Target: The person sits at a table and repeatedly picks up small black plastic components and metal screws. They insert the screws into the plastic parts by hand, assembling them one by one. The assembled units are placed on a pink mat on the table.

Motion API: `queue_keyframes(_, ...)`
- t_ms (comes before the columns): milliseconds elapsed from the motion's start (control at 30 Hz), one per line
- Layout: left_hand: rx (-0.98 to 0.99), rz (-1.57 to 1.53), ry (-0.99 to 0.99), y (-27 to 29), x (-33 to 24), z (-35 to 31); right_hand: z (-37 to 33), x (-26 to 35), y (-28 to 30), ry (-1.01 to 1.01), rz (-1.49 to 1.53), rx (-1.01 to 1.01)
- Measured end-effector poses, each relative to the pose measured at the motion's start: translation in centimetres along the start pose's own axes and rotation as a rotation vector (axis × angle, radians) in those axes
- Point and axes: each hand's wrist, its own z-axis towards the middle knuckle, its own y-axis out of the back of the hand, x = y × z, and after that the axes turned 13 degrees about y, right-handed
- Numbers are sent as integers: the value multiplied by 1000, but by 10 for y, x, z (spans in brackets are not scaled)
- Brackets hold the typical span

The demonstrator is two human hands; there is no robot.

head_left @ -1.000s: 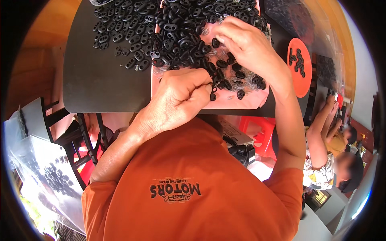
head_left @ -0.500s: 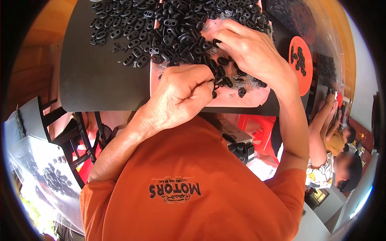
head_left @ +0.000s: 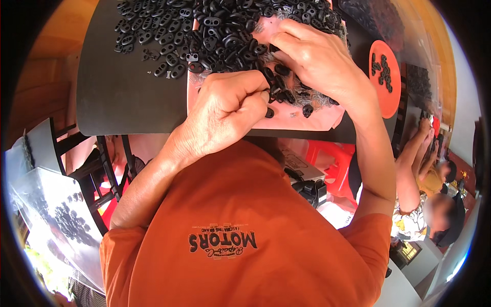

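Observation:
My left hand (head_left: 225, 110) is closed in a pinch, thumb pressed against the bent forefinger, over the near part of a pink tray (head_left: 325, 121). What it pinches is mostly hidden; black plastic and a small metal spring (head_left: 276, 91) show right by the fingertips. My right hand (head_left: 325, 61) reaches in from the right with its fingers curled down at the pile's edge. A dark bit shows at its fingertips, too covered to name. Around both hands lie black two-hole cord locks (head_left: 212, 43), heaped in the tray, and thin metal springs (head_left: 319, 97) beneath the right palm.
More cord locks (head_left: 153, 28) spread over the dark tabletop (head_left: 117, 97) to the left. On the right, an orange-red plate (head_left: 391, 102) holds several black pieces. A red plastic stool (head_left: 335, 163) stands below the table edge. Other people (head_left: 434, 212) sit at far right.
The whole view has shifted slightly, so the table and tray sit a little higher in the picture. Both hands keep nearly the same pose and place over the tray.

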Motion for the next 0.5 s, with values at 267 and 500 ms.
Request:
queue_keyframes(267,1,5,76,-4,-6,0,2,-14,-23,59,-190,-174)
queue_keyframes(500,-11,2,166,-6,-16,-3,2,3,-3,-8,-129,-120)
